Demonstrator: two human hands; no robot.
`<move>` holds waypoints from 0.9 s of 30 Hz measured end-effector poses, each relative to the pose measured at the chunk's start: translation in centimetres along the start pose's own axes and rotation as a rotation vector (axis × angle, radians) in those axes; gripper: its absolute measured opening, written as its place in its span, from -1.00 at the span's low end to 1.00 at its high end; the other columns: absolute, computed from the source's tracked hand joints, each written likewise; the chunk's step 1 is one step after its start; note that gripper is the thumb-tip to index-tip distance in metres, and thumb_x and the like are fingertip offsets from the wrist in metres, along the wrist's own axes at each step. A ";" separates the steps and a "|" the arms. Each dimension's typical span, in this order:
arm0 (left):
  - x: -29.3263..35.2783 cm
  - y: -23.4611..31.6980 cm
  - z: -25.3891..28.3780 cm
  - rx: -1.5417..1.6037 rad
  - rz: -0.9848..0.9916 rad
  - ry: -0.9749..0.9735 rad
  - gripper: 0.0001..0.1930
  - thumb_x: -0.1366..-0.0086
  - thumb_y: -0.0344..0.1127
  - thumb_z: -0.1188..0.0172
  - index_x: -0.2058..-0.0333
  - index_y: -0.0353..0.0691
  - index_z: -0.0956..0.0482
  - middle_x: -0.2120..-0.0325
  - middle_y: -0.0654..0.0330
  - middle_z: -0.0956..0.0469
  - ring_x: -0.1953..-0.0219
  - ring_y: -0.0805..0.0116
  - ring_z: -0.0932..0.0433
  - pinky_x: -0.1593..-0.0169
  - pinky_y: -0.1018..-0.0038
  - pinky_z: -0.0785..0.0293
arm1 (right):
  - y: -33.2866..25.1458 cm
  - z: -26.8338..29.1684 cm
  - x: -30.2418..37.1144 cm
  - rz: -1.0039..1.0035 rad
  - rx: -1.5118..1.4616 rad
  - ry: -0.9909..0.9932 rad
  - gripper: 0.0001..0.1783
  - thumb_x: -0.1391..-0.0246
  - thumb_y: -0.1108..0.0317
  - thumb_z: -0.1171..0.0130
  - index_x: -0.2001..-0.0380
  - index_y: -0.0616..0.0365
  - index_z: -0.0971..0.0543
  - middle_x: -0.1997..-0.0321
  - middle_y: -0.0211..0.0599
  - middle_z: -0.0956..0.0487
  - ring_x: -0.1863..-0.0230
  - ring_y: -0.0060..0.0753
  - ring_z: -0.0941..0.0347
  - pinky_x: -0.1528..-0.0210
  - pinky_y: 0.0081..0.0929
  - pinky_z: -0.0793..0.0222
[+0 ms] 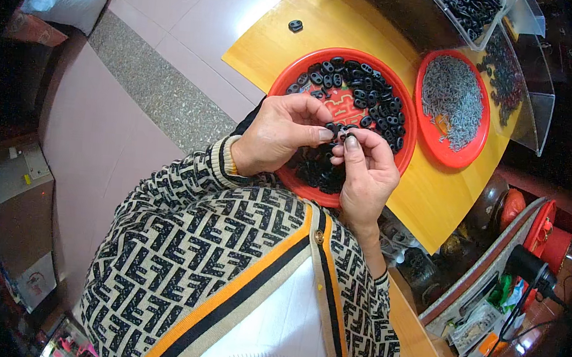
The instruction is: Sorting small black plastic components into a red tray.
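Observation:
Over a round red tray (409, 131), my two hands meet with fingertips almost touching. My left hand (262, 136) is closed in a pinch on a black two-hole cord lock (332, 127). Close against it, my right hand (371, 179) pinches a small dark plastic piece (350, 136), mostly hidden by the thumb and fingers. Many black oval pieces with two holes (388, 116) lie round the inside of the tray. Its red bottom (343, 107) with a gold pattern shows in the middle. Below my fingers, more black parts (320, 171) are heaped in shadow.
To the right, a red oval plate (463, 159) holds a heap of small grey spring-like pieces (453, 91). Clear plastic bins (539, 122) with black parts stand beyond it. One loose black piece (295, 25) sits on the yellow tabletop (263, 47). A black cylindrical device (530, 266) with a cable is at far right.

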State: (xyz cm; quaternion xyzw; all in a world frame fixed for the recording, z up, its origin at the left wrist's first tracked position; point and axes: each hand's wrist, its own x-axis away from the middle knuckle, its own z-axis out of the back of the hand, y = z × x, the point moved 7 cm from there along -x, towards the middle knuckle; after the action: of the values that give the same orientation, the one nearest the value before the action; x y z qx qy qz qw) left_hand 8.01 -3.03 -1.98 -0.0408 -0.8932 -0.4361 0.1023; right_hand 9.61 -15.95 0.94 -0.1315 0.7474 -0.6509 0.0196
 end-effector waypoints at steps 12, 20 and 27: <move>0.4 0.2 -0.7 -0.104 0.061 -0.045 -0.75 -0.09 -0.54 -0.10 0.19 -0.40 -0.43 0.45 0.23 -0.50 0.48 0.57 -0.44 0.40 0.70 -0.40 | 0.5 -0.1 -0.2 -0.044 -0.068 -0.020 -0.89 -0.05 0.49 0.00 0.32 0.28 -0.43 0.41 -0.39 -0.49 0.47 -0.70 -0.40 0.44 -0.76 -0.37; 0.2 -0.7 0.0 0.066 0.102 -0.182 -0.70 -0.01 -0.54 -0.20 0.22 -0.35 -0.43 0.48 0.25 -0.48 0.49 0.58 -0.44 0.42 0.72 -0.39 | 0.9 0.2 0.1 -0.229 -0.136 -0.073 -0.89 -0.01 0.48 -0.04 0.36 0.26 -0.44 0.49 -0.41 -0.49 0.56 -0.73 -0.35 0.55 -0.80 -0.29; 0.3 -0.4 -0.4 0.071 0.101 -0.197 -0.70 0.03 -0.57 -0.21 0.25 -0.35 -0.43 0.47 0.25 -0.47 0.45 0.58 -0.44 0.39 0.71 -0.39 | 1.1 0.2 0.3 -0.278 -0.078 -0.074 -0.89 0.01 0.48 -0.06 0.38 0.26 -0.45 0.53 -0.41 -0.48 0.62 -0.74 -0.32 0.62 -0.80 -0.24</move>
State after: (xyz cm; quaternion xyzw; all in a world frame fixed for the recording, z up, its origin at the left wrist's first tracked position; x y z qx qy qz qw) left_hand 7.70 -3.59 -1.93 -0.1246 -0.9107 -0.3921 0.0370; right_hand 9.20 -16.12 -0.09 -0.2585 0.7455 -0.6125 -0.0483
